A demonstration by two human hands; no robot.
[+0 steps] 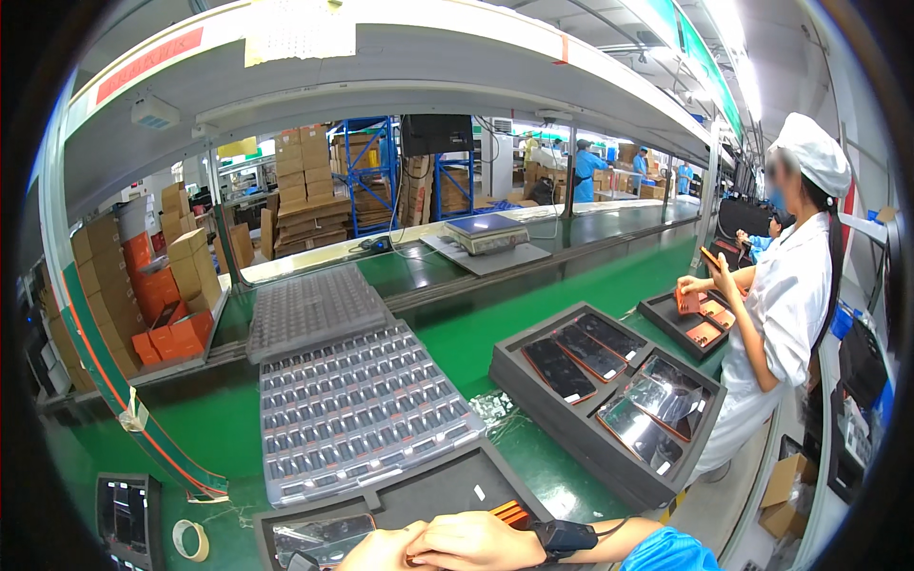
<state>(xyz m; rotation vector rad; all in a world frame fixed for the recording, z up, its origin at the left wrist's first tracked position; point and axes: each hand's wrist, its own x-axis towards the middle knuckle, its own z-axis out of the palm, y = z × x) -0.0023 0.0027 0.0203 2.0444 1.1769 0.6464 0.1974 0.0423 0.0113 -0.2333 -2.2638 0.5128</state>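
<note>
At the lower edge my right hand lies against and partly over my left hand. The right fingers are curled together, and whatever they hold, if anything, is hidden. My left fingers are cut off by the lower edge. Both hands are over a dark foam tray. In that tray a glossy phone lies beside my left hand, and several orange-edged phones show behind my right wrist. A black device is strapped on that wrist.
Ahead stands a clear plastic tray with rows of small dark parts, another clear tray behind it. Right of it, a foam tray carries several phones. A tape roll lies left. A person at right handles an orange phone.
</note>
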